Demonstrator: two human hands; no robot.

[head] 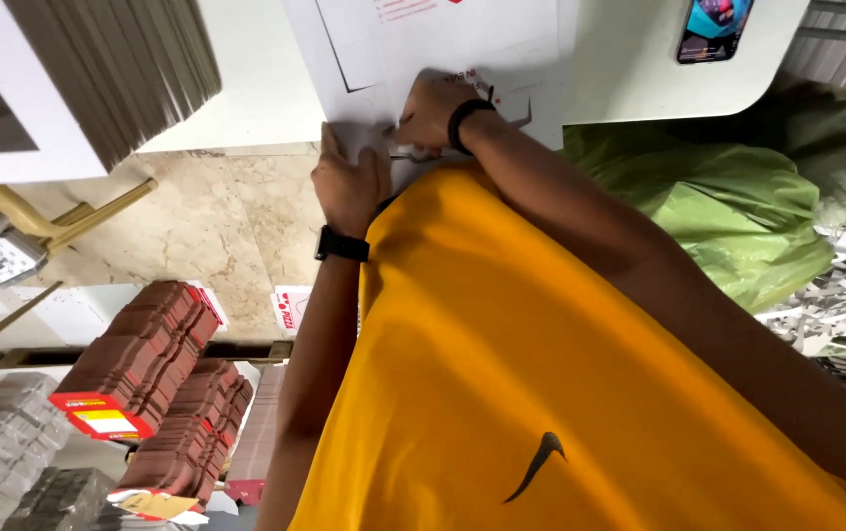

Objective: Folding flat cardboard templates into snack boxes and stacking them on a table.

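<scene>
Orange shirt (541, 393), both hands on white cardboard sheet (413, 49), green bag (737, 216) alongside.

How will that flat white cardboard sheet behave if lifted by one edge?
The white cardboard sheet is thin and wide, so it probably sags. It likely weighs little. It carries cut lines, so it may fold there under both hands.

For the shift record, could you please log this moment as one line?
left hand: pressing flat white cardboard sheet edge | right hand: pressing same sheet | phone on table
</scene>
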